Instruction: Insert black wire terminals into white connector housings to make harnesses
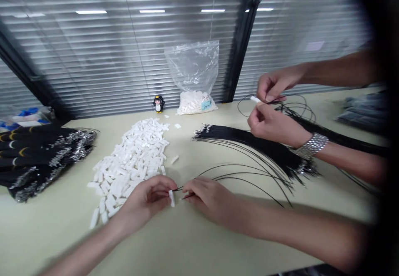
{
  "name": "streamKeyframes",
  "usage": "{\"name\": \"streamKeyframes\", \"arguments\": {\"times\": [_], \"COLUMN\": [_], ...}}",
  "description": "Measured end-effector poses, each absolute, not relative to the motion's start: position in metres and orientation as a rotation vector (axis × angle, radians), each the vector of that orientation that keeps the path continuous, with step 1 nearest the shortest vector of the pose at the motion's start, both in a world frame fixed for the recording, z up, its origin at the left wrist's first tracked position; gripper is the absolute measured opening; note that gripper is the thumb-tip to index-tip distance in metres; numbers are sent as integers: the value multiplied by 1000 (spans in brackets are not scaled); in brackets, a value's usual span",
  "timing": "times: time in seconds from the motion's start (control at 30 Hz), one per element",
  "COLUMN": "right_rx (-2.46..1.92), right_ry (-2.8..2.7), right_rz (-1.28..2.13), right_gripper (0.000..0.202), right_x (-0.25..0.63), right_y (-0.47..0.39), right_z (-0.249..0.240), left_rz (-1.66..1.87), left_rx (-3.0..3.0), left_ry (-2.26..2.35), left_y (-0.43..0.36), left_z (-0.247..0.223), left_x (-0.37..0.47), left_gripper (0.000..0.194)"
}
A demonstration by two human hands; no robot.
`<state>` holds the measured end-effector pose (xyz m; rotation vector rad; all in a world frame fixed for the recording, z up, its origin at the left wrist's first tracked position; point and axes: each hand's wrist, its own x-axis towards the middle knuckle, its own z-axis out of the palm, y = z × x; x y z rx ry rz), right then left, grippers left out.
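Observation:
Between the thumb and fingers of my left hand (pixel 149 201) is a small white plastic connector housing (pixel 171 198), held nearly upright. A black wire runs from it toward my right hand (pixel 208 199), which pinches thin black wires (pixel 240 175) just to its right. One wire end with a small bright tip pokes out from the right fingertips, a short way from the housing. The wires arc away to the right over the table. Left of my hands spreads a big pile of the same white housings (pixel 134 155). My fingers partly hide how the wire sits in the housing.
A bundle of black wires (pixel 246 136) lies ahead to the right. Beyond it, a co-worker's hands (pixel 277 122) hold a white housing and wires. A clear bag of white pieces (pixel 197 101) and a penguin figure (pixel 158 104) stand at the back. Tied wire bundles (pixel 40 155) lie left.

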<state>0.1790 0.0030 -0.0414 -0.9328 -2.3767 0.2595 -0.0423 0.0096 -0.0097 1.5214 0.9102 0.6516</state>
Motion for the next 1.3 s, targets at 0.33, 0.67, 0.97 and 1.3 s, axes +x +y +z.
{"name": "streamKeyframes", "arguments": {"times": [0.33, 0.67, 0.97, 1.3], "right_rx": [-655, -675, -641, -668], "right_ry": [-2504, -2408, -2361, -2318], "right_rz": [-22, -125, -178, -265], "right_gripper": [31, 8, 3, 4], "right_x": [178, 178, 178, 176], "right_y": [-3, 1, 1, 2], "right_z": [-29, -37, -32, -38], "left_rz": [637, 597, 570, 564], "left_rx": [1533, 1496, 1418, 1404], "left_ry": [892, 907, 906, 890], "left_y": [7, 7, 4, 5], "left_z": [-8, -9, 0, -1], "left_x": [-40, -41, -38, -38], "left_gripper": [18, 24, 23, 24]}}
